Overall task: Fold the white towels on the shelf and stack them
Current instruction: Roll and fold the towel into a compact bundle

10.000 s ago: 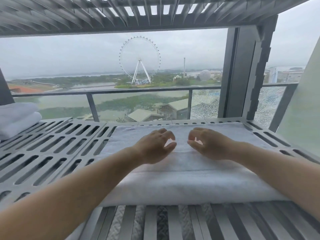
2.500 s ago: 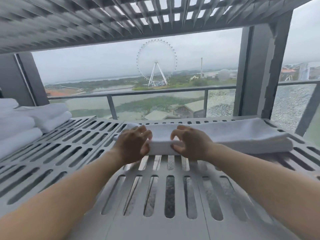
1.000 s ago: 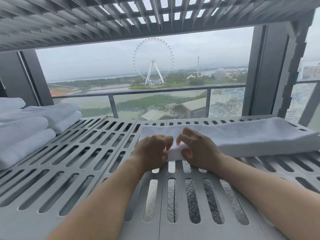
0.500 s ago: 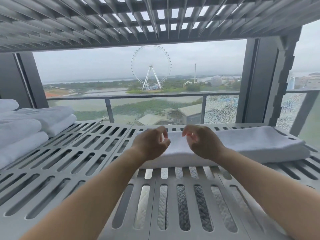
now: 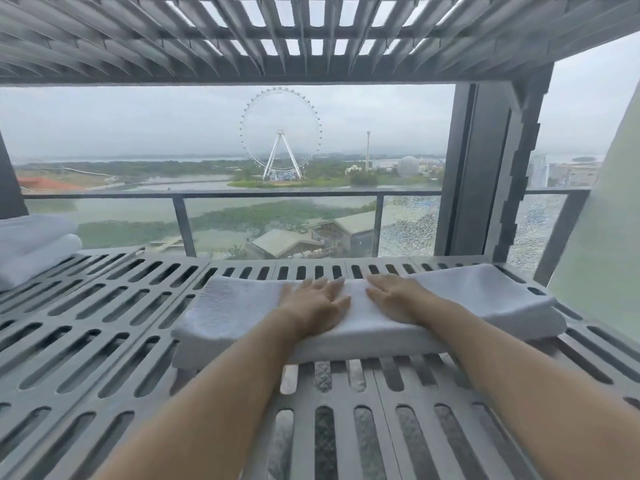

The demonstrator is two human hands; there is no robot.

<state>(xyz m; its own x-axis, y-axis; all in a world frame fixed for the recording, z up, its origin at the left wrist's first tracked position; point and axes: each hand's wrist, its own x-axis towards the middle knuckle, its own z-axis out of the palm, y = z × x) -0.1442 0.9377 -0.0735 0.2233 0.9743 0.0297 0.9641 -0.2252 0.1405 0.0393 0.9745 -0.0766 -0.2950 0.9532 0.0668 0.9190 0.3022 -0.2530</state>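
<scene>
A white towel [image 5: 228,306], folded into a long thick strip, lies across the grey slotted shelf [image 5: 104,327] from the middle to the right. My left hand [image 5: 317,299] rests flat on its top near the middle, fingers spread. My right hand [image 5: 394,296] lies flat beside it, palm down on the same towel. Neither hand grips the cloth. At the far left edge a stack of folded white towels [image 5: 31,247] sits on the shelf, partly cut off by the frame.
A second slotted shelf [image 5: 277,36] hangs close overhead. A dark post [image 5: 481,168] stands at the back right. Behind the shelf is a window with a railing [image 5: 242,195]. A pale panel [image 5: 602,258] borders the right side.
My hands let go of the towel's near edge, which now lies folded over, and have come down flat on top of it. The view has shifted so less of the left stack shows.
</scene>
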